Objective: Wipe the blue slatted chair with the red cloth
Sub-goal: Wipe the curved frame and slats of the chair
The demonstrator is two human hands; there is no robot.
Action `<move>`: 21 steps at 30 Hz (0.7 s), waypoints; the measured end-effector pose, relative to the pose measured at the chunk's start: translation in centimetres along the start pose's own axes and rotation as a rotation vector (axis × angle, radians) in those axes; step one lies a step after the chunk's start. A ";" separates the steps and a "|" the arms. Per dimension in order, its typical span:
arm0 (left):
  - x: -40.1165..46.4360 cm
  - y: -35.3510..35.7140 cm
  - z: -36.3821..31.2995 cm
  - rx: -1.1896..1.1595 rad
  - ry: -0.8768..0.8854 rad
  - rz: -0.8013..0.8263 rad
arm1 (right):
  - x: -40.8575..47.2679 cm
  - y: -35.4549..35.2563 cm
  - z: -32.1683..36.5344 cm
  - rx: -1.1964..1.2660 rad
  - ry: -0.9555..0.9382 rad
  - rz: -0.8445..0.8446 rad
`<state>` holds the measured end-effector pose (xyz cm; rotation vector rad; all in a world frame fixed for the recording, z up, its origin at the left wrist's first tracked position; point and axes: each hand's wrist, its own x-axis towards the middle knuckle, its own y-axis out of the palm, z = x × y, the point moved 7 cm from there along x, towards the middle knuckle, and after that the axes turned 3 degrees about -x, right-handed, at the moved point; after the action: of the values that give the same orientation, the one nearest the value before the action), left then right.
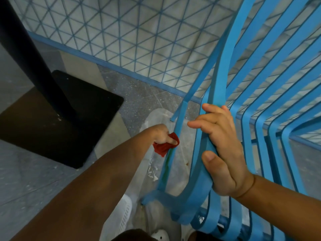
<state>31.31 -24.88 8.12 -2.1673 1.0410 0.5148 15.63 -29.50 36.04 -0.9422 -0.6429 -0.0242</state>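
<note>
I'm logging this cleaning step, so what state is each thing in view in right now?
Blue slatted chair: tilted, steadied by a hand.
Red cloth: bunched, pressed against a chair leg.
Left hand: grip shut on the cloth.
Right hand: grip closed around a slat's edge.
Black table base: flat on the floor.

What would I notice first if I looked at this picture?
Probably the bright blue slatted chair filling the right side, tipped over, with the right hand gripping its curved slats. Next, the small crumpled red cloth near the middle, pinched in the left hand against a thin blue chair bar. At left, a black table post on a square black base stands on the grey floor.
</note>
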 end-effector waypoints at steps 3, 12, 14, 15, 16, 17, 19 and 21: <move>-1.0 0.9 1.1 0.001 -0.001 0.029 | 0.1 0.1 0.1 -0.001 0.022 0.009; -2.5 1.8 1.7 0.069 -0.018 -0.061 | 0.1 -0.1 0.6 -0.002 0.043 0.004; -2.0 1.8 1.5 0.037 -0.026 -0.081 | 0.0 0.0 0.6 0.002 0.047 0.004; -1.8 1.7 1.4 0.019 -0.034 -0.090 | 0.1 0.0 0.7 0.002 0.045 0.005; -1.6 1.5 1.3 0.008 -0.036 -0.102 | 0.1 0.0 0.6 0.003 0.045 0.006; -1.1 1.4 1.2 0.016 -0.032 -0.110 | 0.0 0.0 0.6 -0.001 0.047 0.004; -0.2 0.9 0.9 0.048 -0.024 -0.128 | 0.0 -0.1 0.6 -0.002 0.047 0.000; 0.8 0.5 0.6 0.064 -0.021 -0.146 | 0.1 0.0 0.5 -0.004 0.043 -0.004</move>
<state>31.33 -25.09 7.07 -2.1572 0.8679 0.4298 15.45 -29.13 36.25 -0.9415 -0.6055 -0.0485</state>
